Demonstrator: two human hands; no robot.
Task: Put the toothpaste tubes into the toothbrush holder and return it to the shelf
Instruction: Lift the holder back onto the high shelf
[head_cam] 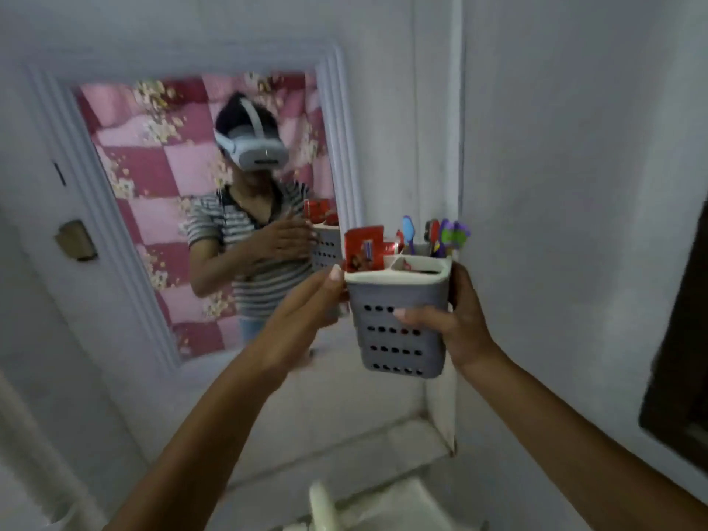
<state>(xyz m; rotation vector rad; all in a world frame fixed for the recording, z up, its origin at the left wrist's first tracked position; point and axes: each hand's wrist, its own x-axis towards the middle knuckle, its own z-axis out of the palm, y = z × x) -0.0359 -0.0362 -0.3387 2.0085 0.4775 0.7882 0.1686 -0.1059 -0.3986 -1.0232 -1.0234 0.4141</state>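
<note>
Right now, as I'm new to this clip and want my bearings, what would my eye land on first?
The grey holder, held in mid-frame: the right hand grips it and the left hand touches its left side with straight fingers. A red toothpaste tube and toothbrushes stick out of its top. To the left, a mirror reflects the person in a white headset.

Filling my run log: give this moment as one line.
toothbrush holder: held aloft | toothpaste tubes: inside holder | right hand: grips holder | left hand: flat against holder's side
</note>
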